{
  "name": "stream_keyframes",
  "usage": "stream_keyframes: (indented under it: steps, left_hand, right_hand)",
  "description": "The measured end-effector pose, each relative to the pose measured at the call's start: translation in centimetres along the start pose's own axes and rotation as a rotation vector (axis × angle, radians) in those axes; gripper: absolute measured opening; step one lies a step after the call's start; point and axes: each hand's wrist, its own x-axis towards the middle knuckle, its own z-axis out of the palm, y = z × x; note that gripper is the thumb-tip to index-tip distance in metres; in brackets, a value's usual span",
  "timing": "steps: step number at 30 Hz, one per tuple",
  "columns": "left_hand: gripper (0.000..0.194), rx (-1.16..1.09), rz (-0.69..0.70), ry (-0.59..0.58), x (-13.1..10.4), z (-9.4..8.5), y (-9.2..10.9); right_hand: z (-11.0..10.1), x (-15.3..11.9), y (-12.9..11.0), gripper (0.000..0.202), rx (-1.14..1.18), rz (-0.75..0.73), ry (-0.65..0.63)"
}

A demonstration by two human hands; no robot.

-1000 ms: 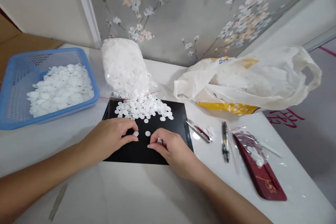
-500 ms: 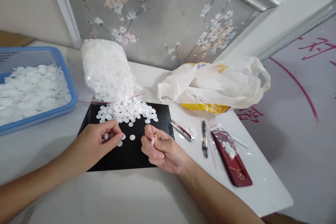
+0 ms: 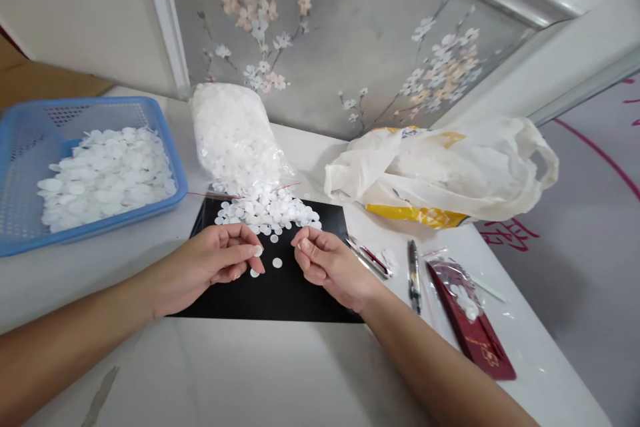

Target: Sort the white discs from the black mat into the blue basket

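Observation:
Over the black mat (image 3: 280, 300), my left hand (image 3: 227, 253) pinches a small white round disc (image 3: 258, 251) between thumb and fingertips. My right hand (image 3: 330, 263) is a short way to the right, its thumb pressed against curled fingers; whatever it may hold is too small or hidden to make out. A few single discs lie on the mat between the hands, one loose disc (image 3: 277, 263) among them. Behind the hands a heap of white discs (image 3: 273, 208) spreads from the mouth of a clear plastic bag (image 3: 235, 133) full of more.
At the left stands a blue basket (image 3: 177, 177) with many white discs. A white and yellow carrier bag (image 3: 440, 173) lies at the back right. Thread snips (image 3: 367, 257), a pen (image 3: 415, 277) and a dark red case (image 3: 477, 333) under a small clear bag lie at right.
The view has shifted left, so everything sits further right. My left fingers have turned to show a disc at their tips. The white disc seen earlier in my right fingers no longer shows.

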Motion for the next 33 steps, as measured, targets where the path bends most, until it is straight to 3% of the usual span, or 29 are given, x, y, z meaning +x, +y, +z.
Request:
stream_keyframes:
  steps: [8,20,25,27,30,33]
  left_hand:
    - [0.022,-0.047,-0.017,0.010,-0.1,0.2,-0.1]
    - [0.025,-0.010,-0.036,0.026,0.3,0.1,0.1]
    - [0.015,-0.013,-0.029,0.050,0.4,-0.1,0.5]
    - [0.008,0.013,-0.009,0.044,0.4,-0.3,0.6]
    - [0.008,0.273,0.090,0.073,0.4,-0.5,0.6]
    - [0.016,0.735,0.221,0.146,0.3,-0.6,0.1]
  right_hand:
    - [1.2,0.8,0.7,0.027,-0.090,-0.011,0.028]
    - [0.5,0.8,1.2,0.027,-0.262,-0.050,-0.066]
    - [0.5,0.6,0.6,0.019,-0.196,-0.004,-0.039]
    - [0.4,0.5,0.1,0.026,-0.179,-0.023,0.010]
    - [0.0,0.4,-0.4,0.031,-0.460,-0.148,0.101]
    - [-0.4,0.3,-0.2,0.013,-0.897,-0.252,0.120]
